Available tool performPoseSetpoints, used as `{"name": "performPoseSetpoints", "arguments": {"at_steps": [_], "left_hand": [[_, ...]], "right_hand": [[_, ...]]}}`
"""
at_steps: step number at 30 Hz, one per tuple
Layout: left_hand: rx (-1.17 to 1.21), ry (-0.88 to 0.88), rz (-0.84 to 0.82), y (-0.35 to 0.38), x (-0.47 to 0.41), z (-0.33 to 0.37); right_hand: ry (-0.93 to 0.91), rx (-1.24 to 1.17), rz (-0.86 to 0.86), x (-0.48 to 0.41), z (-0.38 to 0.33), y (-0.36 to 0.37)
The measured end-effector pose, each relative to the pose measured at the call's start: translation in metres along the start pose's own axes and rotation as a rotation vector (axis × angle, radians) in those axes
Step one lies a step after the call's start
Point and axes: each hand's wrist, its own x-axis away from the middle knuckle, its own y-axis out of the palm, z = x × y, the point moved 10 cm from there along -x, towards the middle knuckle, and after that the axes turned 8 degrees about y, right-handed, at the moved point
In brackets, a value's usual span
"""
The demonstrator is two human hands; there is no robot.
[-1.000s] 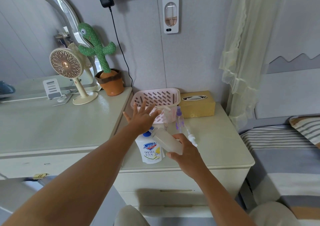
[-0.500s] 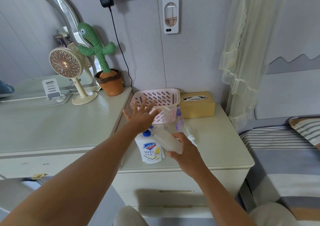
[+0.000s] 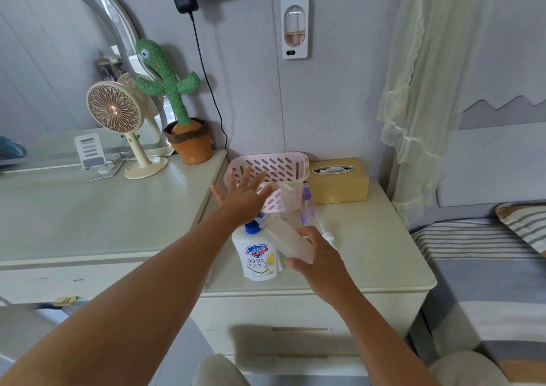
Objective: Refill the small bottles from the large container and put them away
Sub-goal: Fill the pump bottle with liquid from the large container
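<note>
View down onto a cream bedside tabletop, where a person is refilling small bottles. The left hand lies flat, fingers straight and spread, its palm over the blue pump head of the large soap container, which stands near the front edge. The right hand grips a small frosted bottle, tilted so its neck points at the pump's spout. The left hand hides whether neck and spout actually meet. Just behind stand a purple spray bottle and a clear pump bottle, in front of a pink slotted basket. To do this step well, the palm should probably press straight down in slow strokes so the container does not tip. The right hand should hold the neck steady under the spout, and pumping should stop before the soap overflows.
</note>
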Motion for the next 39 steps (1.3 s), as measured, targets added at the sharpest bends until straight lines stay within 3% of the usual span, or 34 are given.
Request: {"name": "performPoseSetpoints", "arguments": {"at_steps": [39], "left_hand": [[-0.019, 0.003, -0.043, 0.016, -0.001, -0.001]], "right_hand": [[0.0, -0.001, -0.008, -0.004, 0.006, -0.001]]}}
